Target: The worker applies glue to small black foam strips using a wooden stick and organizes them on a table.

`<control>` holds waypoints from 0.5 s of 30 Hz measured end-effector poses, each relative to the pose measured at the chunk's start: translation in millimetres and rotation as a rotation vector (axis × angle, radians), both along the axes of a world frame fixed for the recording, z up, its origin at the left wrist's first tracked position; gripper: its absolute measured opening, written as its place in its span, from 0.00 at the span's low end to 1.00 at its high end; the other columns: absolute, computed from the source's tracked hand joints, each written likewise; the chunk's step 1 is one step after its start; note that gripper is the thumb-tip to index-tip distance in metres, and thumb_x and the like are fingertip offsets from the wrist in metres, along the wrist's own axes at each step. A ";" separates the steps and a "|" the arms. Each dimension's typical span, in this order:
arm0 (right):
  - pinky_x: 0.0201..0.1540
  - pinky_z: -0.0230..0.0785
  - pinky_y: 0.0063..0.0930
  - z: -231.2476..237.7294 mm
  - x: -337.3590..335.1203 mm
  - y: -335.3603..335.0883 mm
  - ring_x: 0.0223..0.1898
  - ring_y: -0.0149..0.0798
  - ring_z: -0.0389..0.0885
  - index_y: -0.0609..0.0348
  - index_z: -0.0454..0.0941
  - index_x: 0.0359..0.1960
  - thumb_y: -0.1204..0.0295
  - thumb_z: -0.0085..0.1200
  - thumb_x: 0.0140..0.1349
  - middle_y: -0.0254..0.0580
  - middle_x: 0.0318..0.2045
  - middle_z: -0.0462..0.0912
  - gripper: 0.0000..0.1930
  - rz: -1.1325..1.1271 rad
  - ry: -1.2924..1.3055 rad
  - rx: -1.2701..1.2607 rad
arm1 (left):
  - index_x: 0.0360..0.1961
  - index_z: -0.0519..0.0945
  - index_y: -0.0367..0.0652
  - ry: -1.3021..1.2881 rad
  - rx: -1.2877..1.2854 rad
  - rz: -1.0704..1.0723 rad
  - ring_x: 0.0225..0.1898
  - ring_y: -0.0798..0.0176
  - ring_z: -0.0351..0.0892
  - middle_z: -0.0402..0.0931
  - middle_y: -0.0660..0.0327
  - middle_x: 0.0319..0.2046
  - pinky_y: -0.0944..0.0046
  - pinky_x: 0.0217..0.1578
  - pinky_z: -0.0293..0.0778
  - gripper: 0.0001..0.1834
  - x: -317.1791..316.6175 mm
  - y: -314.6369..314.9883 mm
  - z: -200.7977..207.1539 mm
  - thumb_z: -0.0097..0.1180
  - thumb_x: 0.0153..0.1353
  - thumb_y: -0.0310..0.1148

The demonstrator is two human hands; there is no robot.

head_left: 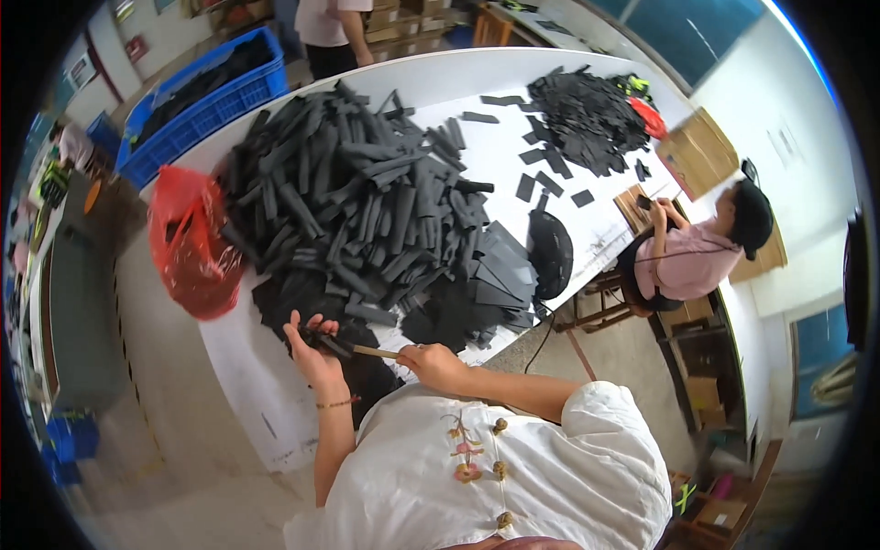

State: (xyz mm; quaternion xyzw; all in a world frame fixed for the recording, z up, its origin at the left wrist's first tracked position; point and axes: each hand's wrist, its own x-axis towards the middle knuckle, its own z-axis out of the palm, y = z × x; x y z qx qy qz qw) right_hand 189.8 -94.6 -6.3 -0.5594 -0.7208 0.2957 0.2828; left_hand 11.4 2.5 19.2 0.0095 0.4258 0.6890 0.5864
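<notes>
My left hand (316, 357) is raised at the table's near edge, its fingers curled around a small dark piece (335, 346) that looks like black fabric or foam. In my right hand (435, 368) is a thin, pale wooden stick (374, 352). The stick points left, and its far end meets the dark piece; whether it goes inside cannot be made out. Just beyond both hands rises a large heap of dark grey rolled tubes (367, 192). Flat dark grey sheets (502, 275) lie stacked to the right of the heap.
A red plastic bag (191, 243) hangs at the white table's (240, 403) left edge, with a blue crate (206, 101) behind it. Flat black pieces (591, 124) are piled far right. A seated co-worker (692, 252) handles a dark piece there. Another person (332, 37) stands beyond.
</notes>
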 end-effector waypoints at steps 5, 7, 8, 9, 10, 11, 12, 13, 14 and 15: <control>0.26 0.72 0.43 1.9 -12.8 7.9 0.23 0.54 0.79 0.61 0.75 0.34 0.69 0.51 0.63 0.51 0.22 0.79 0.07 0.065 -0.055 0.036 | 0.47 0.76 0.40 0.021 0.065 -0.164 0.14 0.76 0.55 0.62 0.71 0.15 0.73 0.17 0.56 0.18 -14.5 1.9 -55.8 0.56 0.65 0.44; 0.27 0.72 0.45 -0.4 -13.7 2.4 0.24 0.53 0.81 0.63 0.73 0.31 0.65 0.50 0.64 0.55 0.19 0.78 0.12 0.108 -0.070 0.089 | 0.43 0.77 0.42 -0.003 0.066 -0.068 0.12 0.78 0.51 0.58 0.73 0.13 0.73 0.13 0.48 0.14 -21.7 11.3 -57.7 0.56 0.65 0.41; 0.27 0.72 0.45 0.9 -13.2 2.5 0.24 0.53 0.81 0.63 0.73 0.31 0.65 0.50 0.64 0.55 0.19 0.78 0.12 0.107 -0.066 0.093 | 0.43 0.77 0.42 0.001 0.026 -0.065 0.12 0.77 0.51 0.58 0.73 0.13 0.73 0.13 0.48 0.14 -23.0 9.4 -57.9 0.55 0.66 0.41; 0.29 0.72 0.44 2.8 -10.6 2.1 0.26 0.54 0.80 0.64 0.72 0.32 0.68 0.51 0.63 0.54 0.22 0.78 0.10 0.137 -0.073 0.042 | 0.43 0.78 0.42 0.005 -0.014 -0.063 0.12 0.77 0.50 0.58 0.73 0.12 0.73 0.14 0.48 0.14 -22.5 8.9 -57.2 0.55 0.66 0.41; 0.30 0.73 0.43 5.0 -8.4 2.2 0.27 0.54 0.80 0.64 0.72 0.33 0.70 0.52 0.62 0.53 0.24 0.78 0.09 0.166 -0.080 -0.008 | 0.43 0.78 0.42 0.008 -0.011 -0.064 0.12 0.77 0.50 0.58 0.73 0.12 0.73 0.14 0.48 0.14 -22.2 12.0 -59.2 0.55 0.66 0.41; 0.30 0.73 0.43 8.2 -7.7 0.6 0.27 0.54 0.80 0.64 0.72 0.33 0.70 0.52 0.62 0.53 0.24 0.78 0.09 0.173 -0.080 -0.005 | 0.43 0.78 0.42 -0.019 -0.016 -0.073 0.12 0.77 0.50 0.58 0.73 0.13 0.73 0.14 0.48 0.14 -21.1 12.8 -59.6 0.55 0.66 0.41; 0.30 0.73 0.43 12.7 -7.3 -0.7 0.27 0.55 0.80 0.65 0.73 0.33 0.70 0.52 0.62 0.54 0.24 0.78 0.09 0.159 -0.087 -0.032 | 0.43 0.78 0.43 -0.047 -0.021 -0.082 0.11 0.77 0.49 0.58 0.73 0.13 0.73 0.14 0.48 0.14 -20.6 13.6 -59.8 0.54 0.66 0.42; 0.31 0.72 0.43 15.0 -7.5 -0.2 0.28 0.56 0.80 0.65 0.73 0.33 0.70 0.52 0.62 0.55 0.24 0.78 0.09 0.144 -0.094 -0.058 | 0.43 0.78 0.43 -0.047 -0.017 -0.076 0.11 0.77 0.49 0.58 0.73 0.13 0.73 0.14 0.48 0.14 -21.7 14.3 -59.4 0.54 0.66 0.42; 0.31 0.72 0.43 14.6 -8.5 1.9 0.28 0.56 0.80 0.65 0.73 0.33 0.70 0.52 0.62 0.55 0.24 0.78 0.09 0.146 -0.093 -0.057 | 0.43 0.78 0.43 -0.023 0.003 -0.089 0.11 0.77 0.49 0.57 0.74 0.12 0.73 0.14 0.48 0.13 -19.2 14.4 -47.7 0.54 0.66 0.42; 0.31 0.72 0.43 13.6 -10.6 5.6 0.28 0.56 0.80 0.65 0.74 0.33 0.70 0.52 0.62 0.55 0.24 0.78 0.08 0.101 -0.026 -0.097 | 0.42 0.78 0.44 0.000 0.024 -0.102 0.11 0.77 0.48 0.56 0.74 0.12 0.73 0.14 0.48 0.13 -16.0 14.2 -41.0 0.54 0.67 0.42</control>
